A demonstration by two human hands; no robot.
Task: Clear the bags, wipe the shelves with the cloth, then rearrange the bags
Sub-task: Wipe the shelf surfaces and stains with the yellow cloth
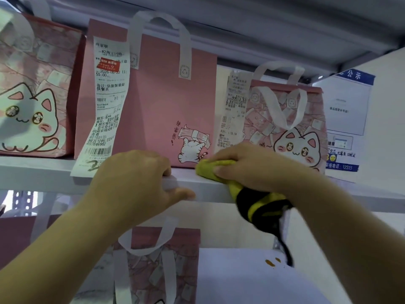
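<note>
Three pink bags stand on the white shelf (pixel 39 170): a cat-print bag (pixel 32 95) at the left, a plain pink bag (pixel 157 102) with a long receipt (pixel 107 102) in the middle, and a smaller cat-print bag (pixel 289 121) at the right. My left hand (pixel 133 178) grips the shelf's front edge, fingers on top and thumb underneath. My right hand (pixel 247 165) holds a yellow and black cloth (pixel 249 194) against the shelf edge, in front of the middle and right bags. The cloth's tail hangs below the shelf.
Another pink bag (pixel 157 260) with white handles stands on the lower shelf (pixel 252 279), which carries a few brown stains (pixel 271 262). A blue-and-white notice (pixel 348 110) hangs on the wall at the right. A higher shelf (pixel 263 25) runs overhead.
</note>
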